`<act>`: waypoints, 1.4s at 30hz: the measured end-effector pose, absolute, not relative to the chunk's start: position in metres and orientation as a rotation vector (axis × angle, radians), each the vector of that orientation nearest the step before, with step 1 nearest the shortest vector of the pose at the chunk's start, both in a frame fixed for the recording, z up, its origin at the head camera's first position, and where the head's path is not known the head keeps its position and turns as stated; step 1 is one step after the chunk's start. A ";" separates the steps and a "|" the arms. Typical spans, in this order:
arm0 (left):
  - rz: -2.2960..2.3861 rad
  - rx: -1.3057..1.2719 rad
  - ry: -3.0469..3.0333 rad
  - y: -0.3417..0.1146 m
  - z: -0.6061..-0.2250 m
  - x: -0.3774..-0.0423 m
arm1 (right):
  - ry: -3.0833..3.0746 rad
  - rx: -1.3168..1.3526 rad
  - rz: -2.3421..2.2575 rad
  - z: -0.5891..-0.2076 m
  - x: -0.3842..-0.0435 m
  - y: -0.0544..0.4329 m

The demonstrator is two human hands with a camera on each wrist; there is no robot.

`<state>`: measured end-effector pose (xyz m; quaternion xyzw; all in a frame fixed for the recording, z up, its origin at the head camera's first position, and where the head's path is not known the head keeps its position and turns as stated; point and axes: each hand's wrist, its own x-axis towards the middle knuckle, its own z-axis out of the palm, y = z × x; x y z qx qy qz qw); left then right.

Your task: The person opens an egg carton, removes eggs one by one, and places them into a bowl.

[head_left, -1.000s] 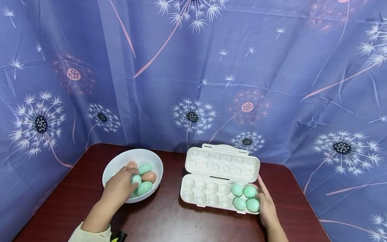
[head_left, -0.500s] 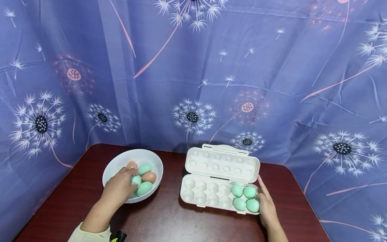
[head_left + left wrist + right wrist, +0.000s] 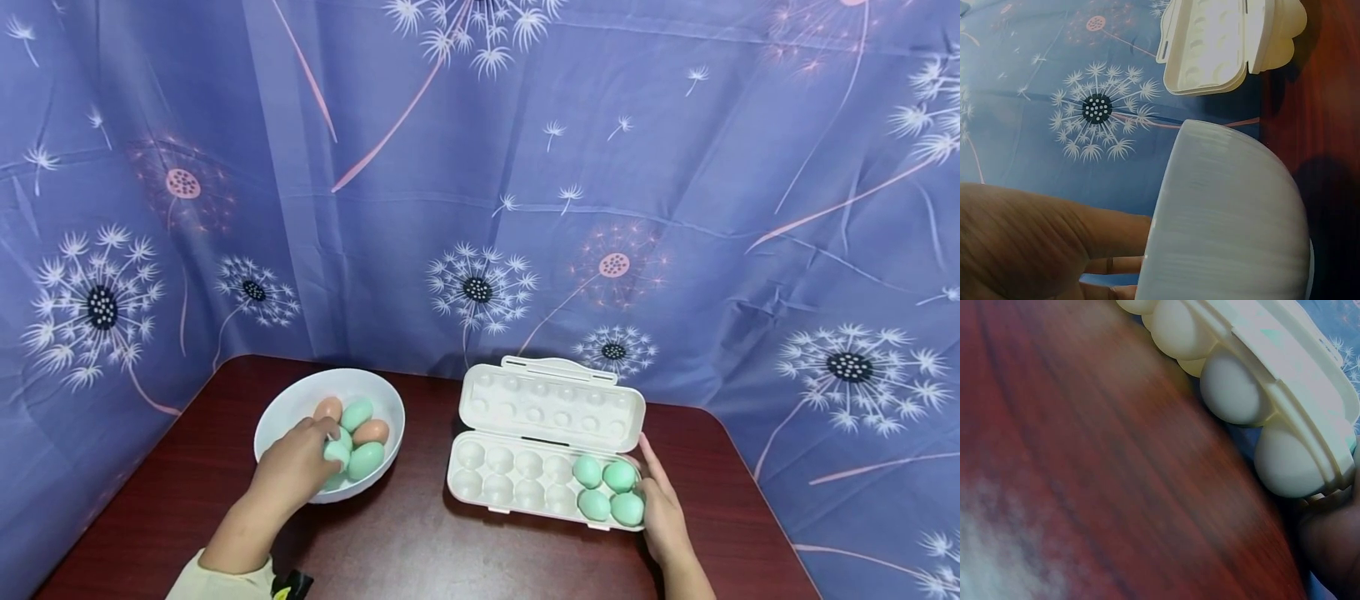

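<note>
On the left of the head view my left hand [image 3: 296, 462] reaches into a white bowl [image 3: 273, 417]. Its fingers and thumb pinch a pale green egg [image 3: 337, 452]. Around that egg lie other green eggs [image 3: 365, 460] and brown eggs [image 3: 371, 432]. In the left wrist view the bowl's wall [image 3: 1229, 212] hides the fingertips. My right hand [image 3: 663, 517] grips the right end of a white plastic egg carton [image 3: 517, 492], its lid [image 3: 551, 408] raised. Several green eggs [image 3: 594, 505] fill the carton's right-hand cups, while the cups to their left hold none.
Bowl and carton stand apart on a dark red-brown wooden table [image 3: 420, 533]. A blue curtain [image 3: 405, 275] with dandelion prints hangs right behind the table's far edge and along both sides.
Eggs in the bowl have shifted a little, and another green egg now shows behind the pinched one. The left hand has barely moved. The right hand and carton have stayed put.
</note>
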<state>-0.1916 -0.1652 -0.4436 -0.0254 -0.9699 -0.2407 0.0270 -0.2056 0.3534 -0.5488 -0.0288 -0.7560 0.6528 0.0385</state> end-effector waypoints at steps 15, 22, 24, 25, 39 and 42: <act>-0.741 -0.173 -2.971 -0.162 -0.454 -0.195 | -2.311 -0.079 2.029 -0.549 -0.205 0.353; -0.710 -0.203 -2.974 -0.164 -0.457 -0.196 | -2.303 -0.073 2.026 -0.550 -0.206 0.353; -0.705 -0.204 -2.976 -0.164 -0.458 -0.196 | -2.307 -0.079 2.027 -0.550 -0.207 0.353; -0.702 -0.205 -2.978 -0.164 -0.458 -0.196 | -2.307 -0.080 2.030 -0.550 -0.207 0.353; -0.676 -0.202 -2.988 -0.163 -0.459 -0.195 | -2.315 -0.086 2.020 -0.549 -0.207 0.353; -0.688 -0.192 -2.996 -0.163 -0.459 -0.195 | -2.312 -0.099 2.033 -0.549 -0.206 0.353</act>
